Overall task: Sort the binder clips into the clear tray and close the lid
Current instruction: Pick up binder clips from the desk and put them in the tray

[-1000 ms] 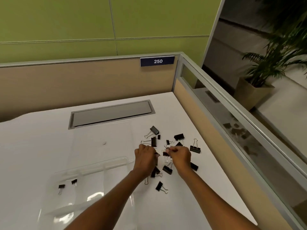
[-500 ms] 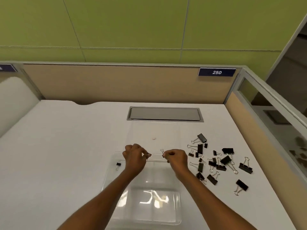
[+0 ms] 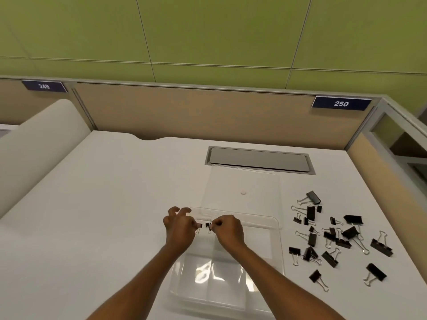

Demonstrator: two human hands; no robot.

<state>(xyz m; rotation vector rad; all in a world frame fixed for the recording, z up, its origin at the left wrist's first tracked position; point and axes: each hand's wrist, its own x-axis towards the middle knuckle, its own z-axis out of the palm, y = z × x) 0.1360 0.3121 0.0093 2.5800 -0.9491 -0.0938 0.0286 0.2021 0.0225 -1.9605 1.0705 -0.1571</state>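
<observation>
Both hands meet over the far left corner of the clear tray [image 3: 278,229], knuckles almost facing each other. The left hand [image 3: 179,229] pinches a tiny black clip [image 3: 200,225] between thumb and forefinger, with its other fingers curled and lifted behind. The right hand [image 3: 228,232] is closed in a narrow pinch on a second tiny clip [image 3: 208,226]. The two clips sit side by side in the gap between the fingertips, just apart. A thin wire loop seems to hang from the left one toward the person. Which way the right one points is too small to tell.

The tray lies under both hands and runs back beneath the forearms, its long axis going from the person outward. Dividers split it into compartments. Its lid [image 3: 242,181] is open and lies flat on the desk [image 3: 104,204] just beyond the fingertips, stretching away to the grey hatch [image 3: 258,160].

To the right of the right hand, well apart and outside the tray, the loose binder clips [image 3: 330,236] lie scattered, facing every way. The farthest one [image 3: 313,197] lies with its wire handles pointing left, toward the lid. The one nearest the desk's right edge [image 3: 381,247] has its handles pointing away from the person.

Behind the desk stands a tan partition [image 3: 196,112] with a plate reading 250 [image 3: 341,103].
</observation>
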